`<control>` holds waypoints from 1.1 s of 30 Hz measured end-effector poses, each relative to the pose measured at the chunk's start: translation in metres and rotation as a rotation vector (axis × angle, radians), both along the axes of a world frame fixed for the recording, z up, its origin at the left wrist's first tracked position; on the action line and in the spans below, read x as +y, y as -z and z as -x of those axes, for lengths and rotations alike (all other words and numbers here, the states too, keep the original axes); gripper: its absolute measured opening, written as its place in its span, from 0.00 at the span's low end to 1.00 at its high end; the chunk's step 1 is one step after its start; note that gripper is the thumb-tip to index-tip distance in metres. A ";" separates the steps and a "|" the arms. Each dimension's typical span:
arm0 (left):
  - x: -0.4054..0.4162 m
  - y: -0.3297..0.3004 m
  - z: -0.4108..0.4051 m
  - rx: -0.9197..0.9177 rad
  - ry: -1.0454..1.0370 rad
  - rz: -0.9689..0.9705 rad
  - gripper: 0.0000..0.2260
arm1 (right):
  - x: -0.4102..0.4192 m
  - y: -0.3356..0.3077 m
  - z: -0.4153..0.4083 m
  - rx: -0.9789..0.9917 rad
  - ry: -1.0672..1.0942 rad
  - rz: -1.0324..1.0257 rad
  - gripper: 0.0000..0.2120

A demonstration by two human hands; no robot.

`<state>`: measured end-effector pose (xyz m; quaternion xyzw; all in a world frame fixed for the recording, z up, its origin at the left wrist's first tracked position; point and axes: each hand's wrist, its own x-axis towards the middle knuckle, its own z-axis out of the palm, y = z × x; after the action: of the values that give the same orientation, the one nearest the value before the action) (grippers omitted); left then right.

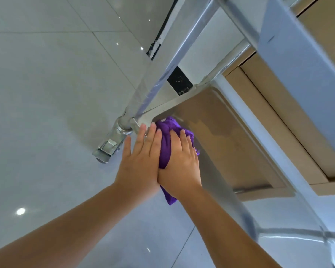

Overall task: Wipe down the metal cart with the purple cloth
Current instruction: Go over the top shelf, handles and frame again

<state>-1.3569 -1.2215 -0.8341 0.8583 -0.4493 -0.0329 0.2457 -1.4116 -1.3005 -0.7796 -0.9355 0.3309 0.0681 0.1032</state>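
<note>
The metal cart's bottom shelf point(230, 136) runs from centre to lower right, shiny and reflecting brown cabinets. A purple cloth point(165, 146) lies bunched at the shelf's near-left corner. My right hand point(180, 167) lies flat on the cloth, pressing it onto the shelf, fingers spread. Beside it my left hand point(139, 161) lies flat too, its fingertips on the shelf's corner rim and its inner edge against the cloth. Part of the cloth hangs out below my right wrist.
The cart's upright post point(162, 78) rises from the corner, with a metal caster bracket point(108, 146) on the glossy grey tiled floor point(46, 113). An upper shelf edge point(298, 55) crosses the top right. Brown cabinet fronts point(278, 117) stand behind the cart.
</note>
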 end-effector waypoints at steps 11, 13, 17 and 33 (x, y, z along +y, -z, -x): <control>-0.018 -0.042 -0.027 0.124 0.188 -0.266 0.41 | -0.028 0.012 -0.028 0.117 -0.053 -0.008 0.47; -0.016 -0.049 -0.035 0.175 0.265 -0.320 0.44 | -0.020 0.012 -0.028 0.077 0.008 0.034 0.46; -0.010 -0.048 -0.038 0.172 0.276 -0.289 0.44 | -0.012 0.014 -0.027 -0.027 0.061 0.067 0.42; -0.004 -0.038 -0.011 0.093 0.266 -0.366 0.51 | 0.002 0.009 0.041 -0.086 0.174 0.085 0.46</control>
<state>-1.3455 -1.2259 -0.7962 0.8195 -0.5331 -0.1853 0.0998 -1.4526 -1.2987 -0.7886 -0.9088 0.4087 0.0046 0.0833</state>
